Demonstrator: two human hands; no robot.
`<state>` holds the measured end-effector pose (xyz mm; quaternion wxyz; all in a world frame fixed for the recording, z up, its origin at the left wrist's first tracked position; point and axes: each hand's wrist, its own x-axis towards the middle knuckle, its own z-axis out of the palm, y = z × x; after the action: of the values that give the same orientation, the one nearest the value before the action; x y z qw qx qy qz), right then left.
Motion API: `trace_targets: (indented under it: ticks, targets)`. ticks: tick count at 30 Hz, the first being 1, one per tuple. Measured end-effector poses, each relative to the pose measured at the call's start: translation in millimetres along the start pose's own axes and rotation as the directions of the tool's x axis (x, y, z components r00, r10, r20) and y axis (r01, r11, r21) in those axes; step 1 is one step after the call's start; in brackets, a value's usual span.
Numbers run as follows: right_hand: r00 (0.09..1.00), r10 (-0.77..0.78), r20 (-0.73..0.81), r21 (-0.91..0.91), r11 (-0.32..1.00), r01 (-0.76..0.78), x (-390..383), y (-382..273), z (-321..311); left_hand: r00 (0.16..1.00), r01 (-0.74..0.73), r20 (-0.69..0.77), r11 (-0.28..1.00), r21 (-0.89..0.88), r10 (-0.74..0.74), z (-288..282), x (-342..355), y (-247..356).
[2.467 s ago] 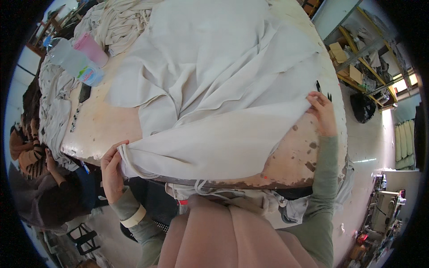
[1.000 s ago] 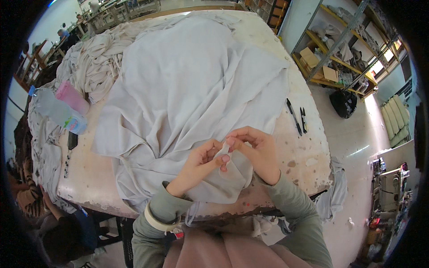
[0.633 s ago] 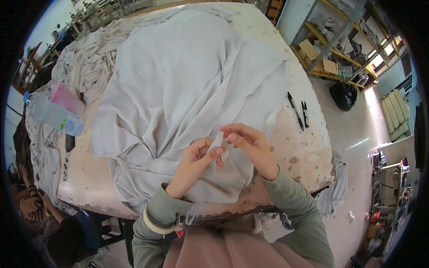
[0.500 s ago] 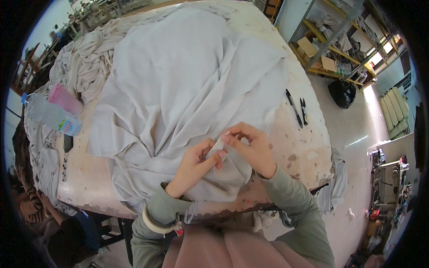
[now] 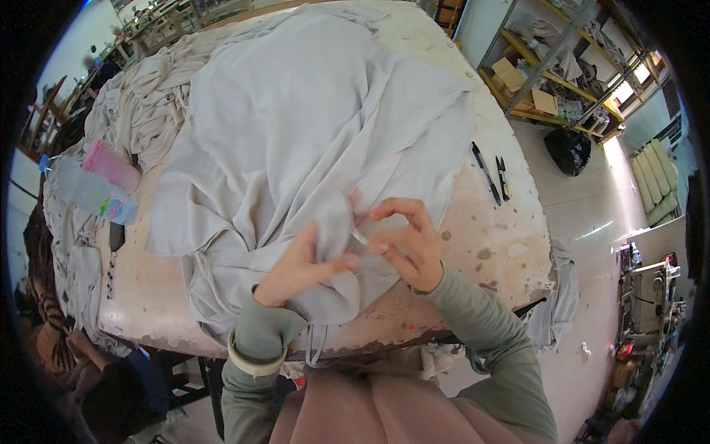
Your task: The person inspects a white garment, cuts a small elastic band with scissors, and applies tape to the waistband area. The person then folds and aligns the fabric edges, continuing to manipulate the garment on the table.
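A big sheet of light grey fabric [image 5: 296,126] lies in loose folds over the table, its near end gathered in front of me. My left hand [image 5: 299,263] has a bunched part of this fabric between thumb and fingers; motion smears it, and cloth covers some of its fingers. Close by on the right, my right hand [image 5: 412,244] is curled, index finger raised, with the thumb and another fingertip at a thin pale edge of the same fabric. Below the hands, a narrow strip of cloth [image 5: 316,344] hangs over the table's front edge.
Left on the table [image 5: 148,303] are a water bottle [image 5: 81,189], a pink cup [image 5: 111,164] and a heap of crumpled fabric [image 5: 140,103]. Two black pens [image 5: 486,174] lie to the right. Beyond stand metal shelves [image 5: 547,74] and a black bag [image 5: 567,152]. Another person [image 5: 111,385] sits lower left.
My left hand has shifted slightly left, lifting and swinging the bunched fabric upward. The two hands have drawn apart, and the right hand's fingers have spread somewhat.
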<state>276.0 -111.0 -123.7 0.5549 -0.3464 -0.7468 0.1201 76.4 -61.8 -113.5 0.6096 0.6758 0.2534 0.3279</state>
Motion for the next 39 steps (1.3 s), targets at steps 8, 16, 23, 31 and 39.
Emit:
trace_targets:
  ticks: [8, 16, 23, 31, 39]
  targets:
    - [0.652, 0.722, 0.232, 0.543, 0.460, -0.703, -5, 0, 24, 0.950, 0.180, 0.246, 0.981, 0.076, -0.194, 9, 5, -3]
    - [0.625, 0.768, 0.139, 0.436, 0.519, -0.735, -13, 6, 31, 0.949, 0.315, 0.061, 0.945, -0.093, -0.310, 14, 2, -3]
    - [0.478, 0.862, 0.168, 0.670, 0.256, -0.697, -14, 9, 31, 0.974, 0.002, -0.216, 0.950, 0.311, 0.069, 35, 1, -3]
    - [0.423, 0.710, 0.563, 0.756, -0.236, -0.611, -13, 10, 19, 0.899, -0.143, -0.063, 0.429, 0.892, 0.433, 31, -1, -11]
    - [0.762, 0.643, 0.074, 0.487, 0.644, -0.590, -2, -9, 34, 0.914, -0.104, -0.235, 0.752, 0.651, 0.330, 22, 6, -21]
